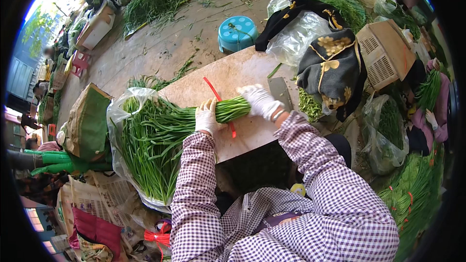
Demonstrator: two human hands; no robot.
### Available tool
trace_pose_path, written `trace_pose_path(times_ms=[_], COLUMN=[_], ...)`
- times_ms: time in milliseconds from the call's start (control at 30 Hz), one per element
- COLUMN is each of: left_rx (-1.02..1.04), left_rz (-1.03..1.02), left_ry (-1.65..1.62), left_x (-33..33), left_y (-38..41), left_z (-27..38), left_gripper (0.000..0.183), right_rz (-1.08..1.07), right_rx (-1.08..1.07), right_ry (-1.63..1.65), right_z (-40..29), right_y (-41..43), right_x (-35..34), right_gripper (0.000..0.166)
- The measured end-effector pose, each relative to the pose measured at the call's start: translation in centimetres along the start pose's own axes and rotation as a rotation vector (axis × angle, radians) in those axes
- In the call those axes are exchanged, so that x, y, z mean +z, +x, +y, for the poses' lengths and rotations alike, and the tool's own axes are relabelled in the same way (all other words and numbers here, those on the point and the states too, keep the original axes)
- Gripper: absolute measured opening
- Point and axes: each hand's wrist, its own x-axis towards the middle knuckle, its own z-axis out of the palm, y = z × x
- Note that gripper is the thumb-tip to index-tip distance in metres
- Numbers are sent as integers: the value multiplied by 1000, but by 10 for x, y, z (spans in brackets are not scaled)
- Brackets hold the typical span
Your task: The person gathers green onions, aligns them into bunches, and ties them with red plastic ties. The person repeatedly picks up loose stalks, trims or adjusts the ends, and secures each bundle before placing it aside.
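A bunch of garlic chives (233, 110) lies across a worn board (251, 142), stem ends to the right. My left hand (206, 116), in a white glove, is closed around its stems. My gloved right hand (260, 100) touches the stem ends; whether it grips or only presses them is hidden. A red tie strip (211, 88) runs beneath the bunch, showing above and below it. The leaves trail left onto a large heap of chives (149, 153) in a clear plastic bag (118, 116). Just past my right hand, a flat grey plate (280, 91) rests on the board.
A blue stool (237, 33) stands beyond the board. To the right are a black-and-gold garment (331, 65), a crate (386, 49) and a plastic bag of greens (386, 134). Tied bundles (407, 203) lie at lower right. Red strips (158, 238) hang at lower left. Other people sit nearby.
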Motion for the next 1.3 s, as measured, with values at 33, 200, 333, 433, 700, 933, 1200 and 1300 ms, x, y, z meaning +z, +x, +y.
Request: trace_pose_path(times_ms=[33, 200, 333, 433, 700, 933, 1200, 1300], left_rx=[-15, -17, 3, 39, -182, -214, -64, -536], left_rz=[-8, -4, 69, 200, -151, -239, 232, 252], left_ry=[6, 17, -19, -94, 20, -152, -167, -265], left_x=[3, 2, 3, 10, -6, -3, -113, -110], left_y=[1, 9, -1, 13, 6, 16, -134, -234], left_z=[-1, 2, -13, -7, 7, 0, -53, -100], left_gripper=[114, 110, 94, 85, 113, 118, 84, 77], right_rz=[69, 399, 472, 224, -19, -103, -1, -9], right_rx=[45, 349, 256, 188, 120, -41, 2, 3], right_ry=[-33, 186, 253, 112, -59, -78, -139, -131], right_z=[13, 23, -33, -42, -54, -59, -50, -51], right_y=[-10, -35, -24, -7, 0, 32, 38, 38], right_x=[-1, 0, 1, 27, 11, 37, 56, 56], right_gripper=[61, 33, 57, 74, 94, 118, 100, 103])
